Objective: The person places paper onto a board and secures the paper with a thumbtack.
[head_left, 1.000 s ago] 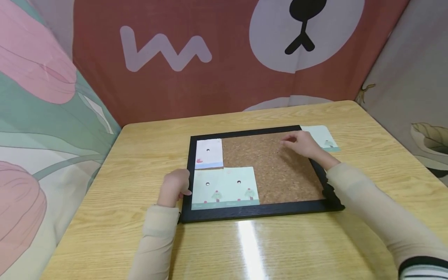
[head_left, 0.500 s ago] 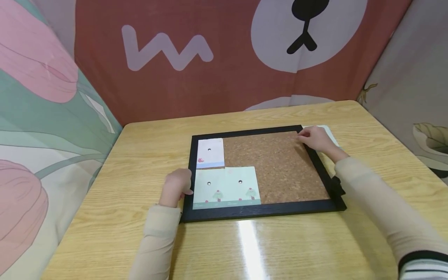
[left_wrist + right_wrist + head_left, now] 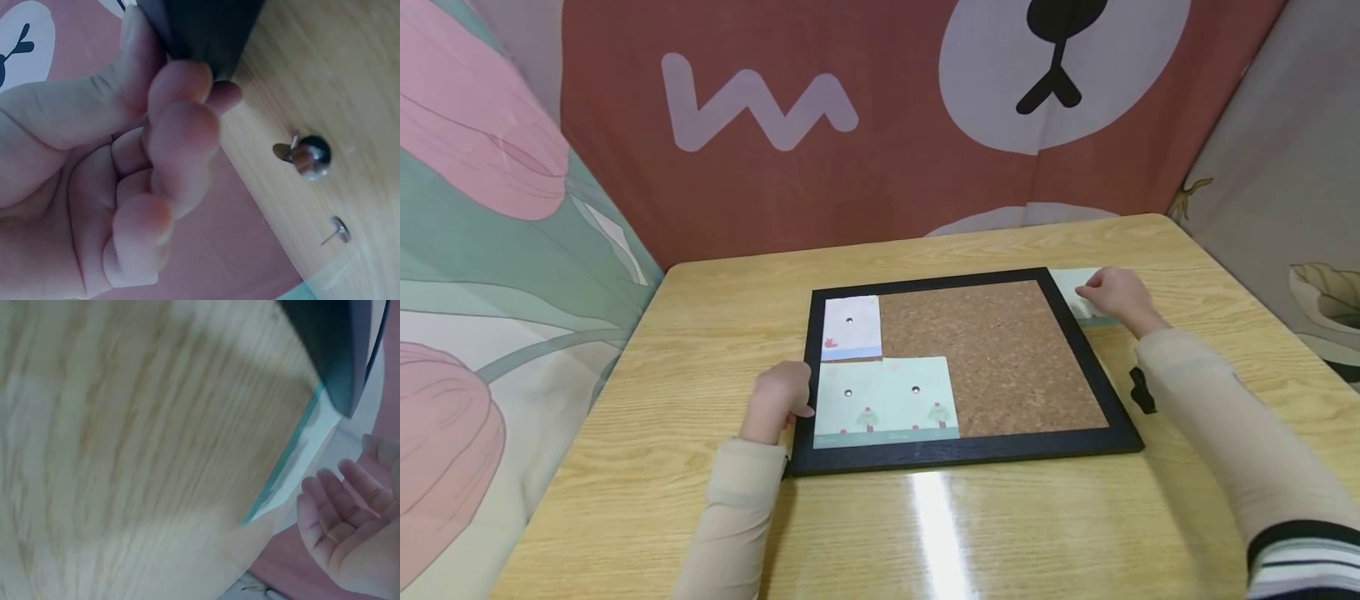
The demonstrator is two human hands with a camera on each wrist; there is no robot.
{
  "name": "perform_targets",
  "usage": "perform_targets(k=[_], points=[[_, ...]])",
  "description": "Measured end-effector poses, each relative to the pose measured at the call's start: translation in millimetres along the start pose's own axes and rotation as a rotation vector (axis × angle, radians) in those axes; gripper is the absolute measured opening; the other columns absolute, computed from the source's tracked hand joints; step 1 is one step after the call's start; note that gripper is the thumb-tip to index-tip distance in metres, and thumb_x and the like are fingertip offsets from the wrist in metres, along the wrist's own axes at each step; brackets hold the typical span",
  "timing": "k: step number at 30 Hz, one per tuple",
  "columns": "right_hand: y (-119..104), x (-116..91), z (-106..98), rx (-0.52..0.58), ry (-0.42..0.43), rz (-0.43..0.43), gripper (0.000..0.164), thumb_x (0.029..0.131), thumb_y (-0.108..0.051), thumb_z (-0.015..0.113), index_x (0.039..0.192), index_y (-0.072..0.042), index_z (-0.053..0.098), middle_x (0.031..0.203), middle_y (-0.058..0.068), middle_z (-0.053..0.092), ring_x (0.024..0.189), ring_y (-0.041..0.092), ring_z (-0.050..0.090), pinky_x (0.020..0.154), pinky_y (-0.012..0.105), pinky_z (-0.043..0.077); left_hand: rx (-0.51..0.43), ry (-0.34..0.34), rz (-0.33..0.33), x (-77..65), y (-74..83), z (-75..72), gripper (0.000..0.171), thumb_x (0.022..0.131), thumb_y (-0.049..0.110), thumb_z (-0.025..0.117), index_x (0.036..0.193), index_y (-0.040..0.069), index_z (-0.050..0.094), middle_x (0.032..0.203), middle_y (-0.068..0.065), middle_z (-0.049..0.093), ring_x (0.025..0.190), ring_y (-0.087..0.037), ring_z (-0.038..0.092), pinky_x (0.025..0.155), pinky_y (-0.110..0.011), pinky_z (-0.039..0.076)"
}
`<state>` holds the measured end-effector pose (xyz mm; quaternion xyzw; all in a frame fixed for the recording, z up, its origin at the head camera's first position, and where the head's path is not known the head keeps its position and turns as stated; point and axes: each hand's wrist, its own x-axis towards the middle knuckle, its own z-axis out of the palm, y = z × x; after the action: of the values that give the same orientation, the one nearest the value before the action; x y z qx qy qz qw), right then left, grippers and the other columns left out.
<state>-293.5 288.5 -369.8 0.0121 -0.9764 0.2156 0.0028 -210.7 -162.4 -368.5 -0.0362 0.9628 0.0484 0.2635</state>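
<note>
A cork board in a black frame lies on the table. My left hand grips the frame's left side; the left wrist view shows thumb and fingers on the black edge. Past the board's far right corner, my right hand is over a loose pale green paper sheet, covering part of it. Its fingers are loosely bent, with nothing visible in them in the right wrist view. On the board's left half are a lilac-white sheet and two pale green sheets with trees, each with a silver thumbtack.
Loose metal thumbtacks lie on the wooden table near my left hand. A red-brown printed cloth hangs behind the table, with patterned cloths at both sides.
My right hand has moved right, from above the cork across the frame to the loose green sheet. The left hand has stayed on the frame.
</note>
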Motion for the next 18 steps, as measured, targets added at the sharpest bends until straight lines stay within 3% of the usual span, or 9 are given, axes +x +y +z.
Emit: perform_targets(k=[1,4,7,9,13,18], points=[[2,-1,-1,-0.005,0.003,0.028,0.038,0.087,-0.024,0.053,0.096,0.012,0.058,0.085,0.023,0.059,0.070,0.030,0.053,0.057,0.040,0.042,-0.007,-0.001,0.003,-5.3,1.5,-2.9,0.035,0.080,0.009,0.066,0.110,-0.003,0.051,0.073,-0.015,0.052,0.048,-0.019,0.055,0.045,-0.025,0.043],[10,-2,-2,-0.015,0.023,0.108,0.037,0.086,-0.027,0.054,0.070,0.006,0.057,0.061,0.013,0.051,0.054,0.021,0.043,0.046,0.032,0.035,-0.026,-0.008,0.005,-16.4,4.9,-9.2,0.034,0.081,0.008,0.065,0.109,-0.004,0.051,0.072,-0.015,0.053,0.047,-0.018,0.055,0.045,-0.024,0.044],[18,-4,0,-0.033,0.018,0.174,0.044,0.085,-0.031,0.056,0.053,-0.006,0.040,0.049,0.000,0.033,0.046,0.013,0.031,0.043,0.026,0.027,-0.030,-0.015,-0.010,-10.3,3.5,-6.8,0.033,0.080,0.008,0.066,0.108,-0.003,0.051,0.070,-0.015,0.053,0.045,-0.019,0.056,0.045,-0.025,0.045],[22,-4,1,-0.047,-0.001,0.211,0.046,0.084,-0.035,0.057,0.052,-0.011,0.033,0.048,-0.003,0.027,0.045,0.011,0.027,0.042,0.025,0.025,-0.032,-0.024,-0.020,-4.4,1.8,-4.1,0.035,0.080,0.008,0.066,0.109,-0.004,0.050,0.070,-0.015,0.053,0.046,-0.020,0.056,0.045,-0.026,0.045],[27,-4,3,-0.068,-0.038,0.262,0.048,0.083,-0.040,0.057,0.054,-0.009,0.035,0.050,-0.002,0.028,0.047,0.012,0.028,0.044,0.025,0.026,-0.042,-0.015,-0.019,11.7,-5.4,5.1,0.039,0.078,0.009,0.068,0.110,-0.003,0.050,0.070,-0.015,0.053,0.047,-0.021,0.056,0.045,-0.028,0.045],[29,-4,3,-0.073,-0.056,0.262,0.051,0.081,-0.046,0.057,0.055,-0.009,0.033,0.051,-0.002,0.027,0.047,0.012,0.026,0.044,0.025,0.024,-0.028,-0.010,-0.004,15.7,-8.1,7.0,0.041,0.079,0.011,0.068,0.113,-0.003,0.049,0.071,-0.015,0.054,0.047,-0.021,0.057,0.043,-0.027,0.045]])
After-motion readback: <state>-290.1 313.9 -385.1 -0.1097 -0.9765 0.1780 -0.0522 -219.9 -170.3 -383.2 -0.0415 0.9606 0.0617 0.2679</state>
